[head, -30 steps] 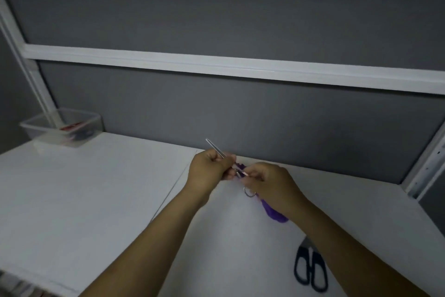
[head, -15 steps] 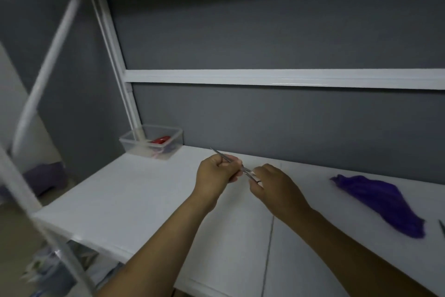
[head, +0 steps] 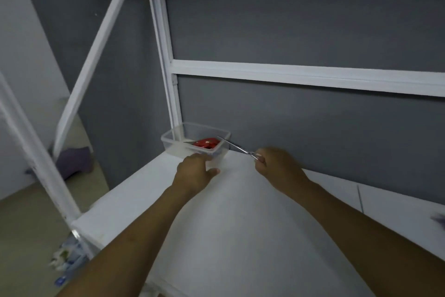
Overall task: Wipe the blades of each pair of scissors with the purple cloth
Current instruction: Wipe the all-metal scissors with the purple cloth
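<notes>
Small steel scissors (head: pixel 237 148): pinched at the handles by right hand (head: pixel 277 167), blades pointed at clear container (head: pixel 168 142). Left hand (head: pixel 196 172): loosely spread, nothing held, container just beyond.

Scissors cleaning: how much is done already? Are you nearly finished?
Looks done: red scissors lie in the clear box. In hand: the right hand holds thin metal scissors pointed at that box, the left hand beside it; the purple cloth, a blur far right, is in neither, so probably wiped. Left: drop this pair in. Other pairs are not in view.
</notes>
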